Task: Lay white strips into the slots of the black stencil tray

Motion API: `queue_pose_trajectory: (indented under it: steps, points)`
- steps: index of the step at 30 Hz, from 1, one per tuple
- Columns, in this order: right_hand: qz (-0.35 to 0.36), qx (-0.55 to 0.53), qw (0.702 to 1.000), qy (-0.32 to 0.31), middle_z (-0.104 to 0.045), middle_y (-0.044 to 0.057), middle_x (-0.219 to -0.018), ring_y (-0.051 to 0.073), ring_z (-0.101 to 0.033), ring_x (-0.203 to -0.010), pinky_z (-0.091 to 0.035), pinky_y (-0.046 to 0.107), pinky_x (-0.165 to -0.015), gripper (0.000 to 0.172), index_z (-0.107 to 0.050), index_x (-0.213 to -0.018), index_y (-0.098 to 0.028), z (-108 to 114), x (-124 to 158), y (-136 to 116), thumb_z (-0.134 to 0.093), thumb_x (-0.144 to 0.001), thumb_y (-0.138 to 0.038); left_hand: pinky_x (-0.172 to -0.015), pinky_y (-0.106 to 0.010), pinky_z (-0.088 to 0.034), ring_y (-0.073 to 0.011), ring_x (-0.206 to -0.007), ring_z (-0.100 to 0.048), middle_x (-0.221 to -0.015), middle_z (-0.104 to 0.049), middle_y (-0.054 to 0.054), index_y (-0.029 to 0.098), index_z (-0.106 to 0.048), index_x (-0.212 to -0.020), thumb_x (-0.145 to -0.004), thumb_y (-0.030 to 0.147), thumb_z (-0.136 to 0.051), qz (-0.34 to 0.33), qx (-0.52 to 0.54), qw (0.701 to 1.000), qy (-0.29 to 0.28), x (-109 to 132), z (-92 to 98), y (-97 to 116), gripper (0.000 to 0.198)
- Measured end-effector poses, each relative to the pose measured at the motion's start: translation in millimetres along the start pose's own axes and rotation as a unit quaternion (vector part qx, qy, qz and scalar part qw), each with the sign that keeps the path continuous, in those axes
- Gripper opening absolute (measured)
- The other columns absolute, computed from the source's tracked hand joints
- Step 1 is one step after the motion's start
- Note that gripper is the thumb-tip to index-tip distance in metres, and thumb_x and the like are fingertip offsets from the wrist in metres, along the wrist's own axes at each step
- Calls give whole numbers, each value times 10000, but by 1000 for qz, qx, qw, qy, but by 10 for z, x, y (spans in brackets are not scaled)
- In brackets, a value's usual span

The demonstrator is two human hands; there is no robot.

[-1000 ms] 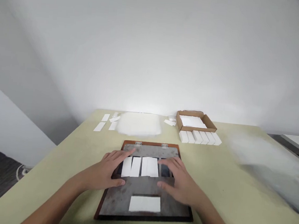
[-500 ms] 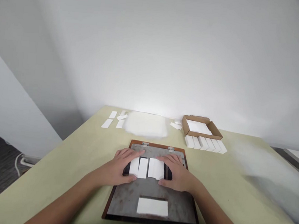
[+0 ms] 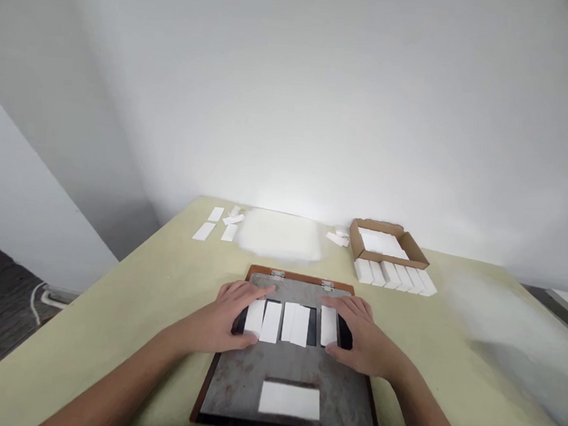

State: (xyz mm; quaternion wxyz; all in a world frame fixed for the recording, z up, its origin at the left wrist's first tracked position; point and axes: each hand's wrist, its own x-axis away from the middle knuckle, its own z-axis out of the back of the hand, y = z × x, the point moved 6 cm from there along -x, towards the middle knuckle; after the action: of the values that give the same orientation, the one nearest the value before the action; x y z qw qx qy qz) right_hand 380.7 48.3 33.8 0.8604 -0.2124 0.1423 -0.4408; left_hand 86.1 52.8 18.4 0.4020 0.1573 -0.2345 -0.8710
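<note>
Okay, left hand [image 3: 216,320]: open and flat, fingertips resting on white paper strips [image 3: 262,321], no real grip.
Right hand [image 3: 365,338]: open too, on the far-right strip [image 3: 329,326].
Strips: 12 o'clock on the rusty metal plate [image 3: 243,373]; spread fingers keep them flat.
Room: tabletop [image 3: 447,396] at 3 o'clock, cardboard tray [image 3: 356,239] at 1 o'clock.

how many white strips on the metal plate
5 strips on the plate: two under the left hand, two overlapping mid-row, one by the right hand. Others may be hidden.
</note>
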Motion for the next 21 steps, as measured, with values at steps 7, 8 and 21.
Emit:
queue_pose_trajectory:
  steps: [7,8,21]
  points:
    - [-39,-10,999,0,-497,87,-1556,327,-408,-1452,-257,582,-1225,825,-384,-1592,-331,-101,155,196,-731,-844,-365,-1205,-534,-326,-347,-1421,-385,-1528,-471,-83,387,-222,-1647,-968,348,-636,4,-12,1000,-15,33,30,-71,797]
    - [-45,-11,999,2,-491,91,-1564,333,-400,-1459,-262,583,-1224,826,-378,-1598,-326,-118,178,235,-733,-856,-395,-1204,-537,-330,-349,-1425,-378,-1534,-459,-87,384,-225,-1647,-973,348,-631,7,-14,1000,-16,38,29,-81,787]
    - [-45,17,999,21,-562,94,-1510,340,-423,-1422,-251,590,-1222,667,-515,-1530,-295,-137,271,381,-710,-908,-440,-1236,-531,-287,-332,-1462,-309,-1561,-402,-65,400,-272,-1626,-986,314,-611,24,-35,998,-37,69,18,-99,729]
